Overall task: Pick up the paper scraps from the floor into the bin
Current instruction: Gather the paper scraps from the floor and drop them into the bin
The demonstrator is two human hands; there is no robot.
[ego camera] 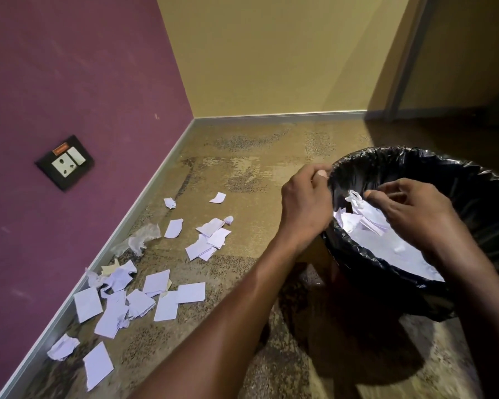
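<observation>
The left hand (306, 208) pinches the rim of the round bin lined with a crinkled black plastic bag (409, 165). The right hand (412, 214) hangs inside it, fingers loosely spread over white paper there. White torn paper scraps (156, 286) litter the speckled brown carpet (257, 156) left of both hands.

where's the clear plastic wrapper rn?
In the head view, the clear plastic wrapper lies on the carpet at left, against the purple wall's baseboard, just left of a paper scrap.

Single head-worn view, angled forward and down, close over the hands (357, 208), toward a floor corner (202, 122).
</observation>
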